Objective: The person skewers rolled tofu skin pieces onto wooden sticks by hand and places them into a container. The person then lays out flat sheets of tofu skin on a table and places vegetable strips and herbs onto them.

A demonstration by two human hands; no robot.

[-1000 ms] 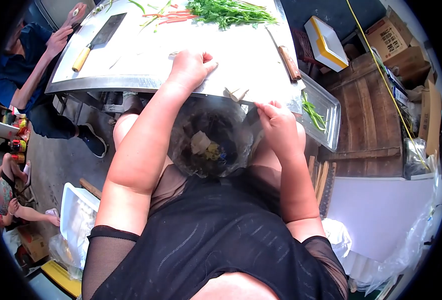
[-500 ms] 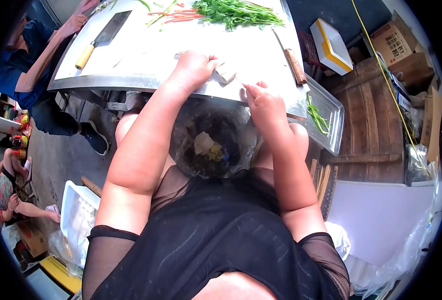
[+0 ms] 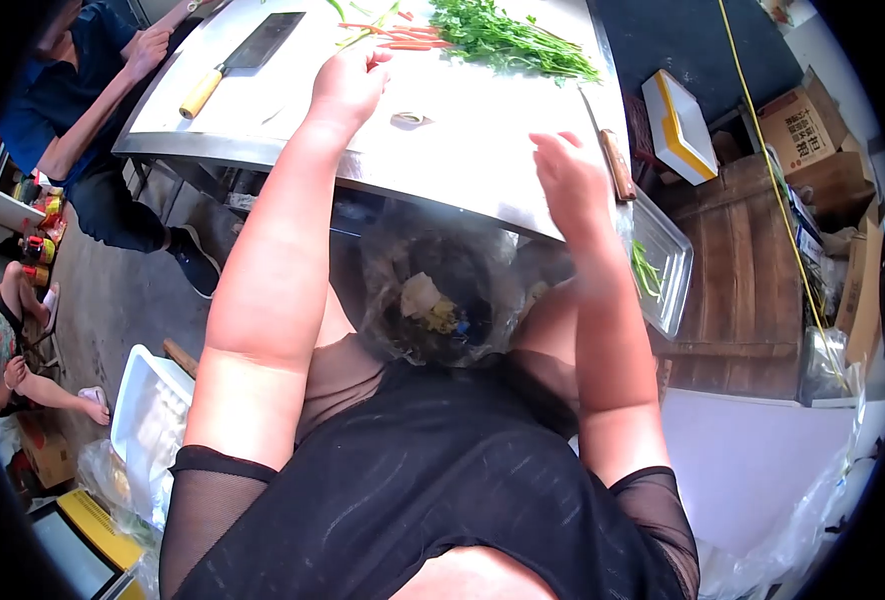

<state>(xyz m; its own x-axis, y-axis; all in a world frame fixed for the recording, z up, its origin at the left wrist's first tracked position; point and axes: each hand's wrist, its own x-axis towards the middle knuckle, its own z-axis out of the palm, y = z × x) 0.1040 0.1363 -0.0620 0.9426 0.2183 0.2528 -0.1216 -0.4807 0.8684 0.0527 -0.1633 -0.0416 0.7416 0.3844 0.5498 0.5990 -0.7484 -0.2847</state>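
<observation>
My left hand (image 3: pixel 348 88) is over the white table (image 3: pixel 483 150), its thumb and fingertips bent with a small gap between them, beside red vegetable strips (image 3: pixel 413 38). My right hand (image 3: pixel 575 180) hovers at the table's front edge, fingers loosely bent and nothing visible in them. Between the hands lies a small, pale, folded piece (image 3: pixel 411 118) with a dark edge; its kind is unclear. Leafy green herbs (image 3: pixel 503 40) lie behind, next to the red strips. A wooden-handled knife (image 3: pixel 618 165) rests at the right edge, and a cleaver (image 3: pixel 253 55) on the left.
Below the table edge, a plastic-lined bin (image 3: pixel 443 290) holds scraps between my knees. A clear tray (image 3: pixel 663 260) with green strips stands at right. A person in a blue shirt (image 3: pixel 28 120) sits at left; a white tub (image 3: pixel 148 420) stands near my left side.
My hands have moved apart and let go of the pale piece, which now lies on the table. The left hand has moved toward the red strips, the right hand outward. The view has shifted slightly.
</observation>
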